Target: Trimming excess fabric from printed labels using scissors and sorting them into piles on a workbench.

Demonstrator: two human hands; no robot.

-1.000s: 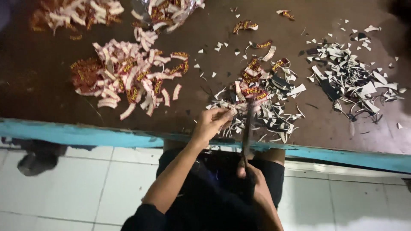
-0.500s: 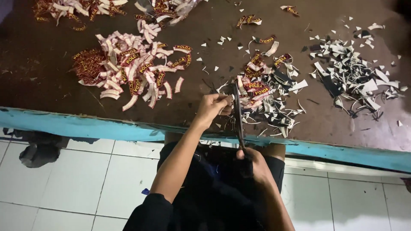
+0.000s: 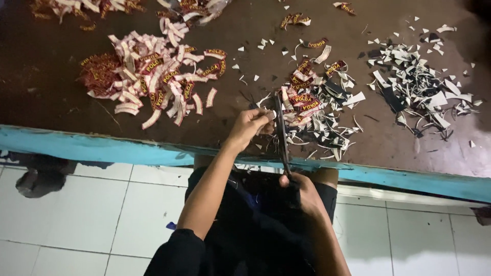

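My left hand (image 3: 251,127) pinches a small white-backed label piece (image 3: 271,117) over the front of the dark brown table (image 3: 51,87). My right hand (image 3: 300,190) sits low, near my lap, gripping the handles of long dark scissors (image 3: 281,134). The blades point away from me and meet the piece held by my left hand. Just beyond the blades lies a heap of red embroidered labels and cut scraps (image 3: 312,110).
A larger pile of curved red and white labels (image 3: 153,76) lies at the left. Black and white offcuts (image 3: 419,87) spread at the right. More labels (image 3: 92,7) sit along the far edge. The table has a turquoise front edge (image 3: 102,148); white floor tiles (image 3: 82,214) lie below.
The view has shifted slightly. My left hand has kept hold of the label piece while the scissors stay upright against it; my right hand has moved a little lower.
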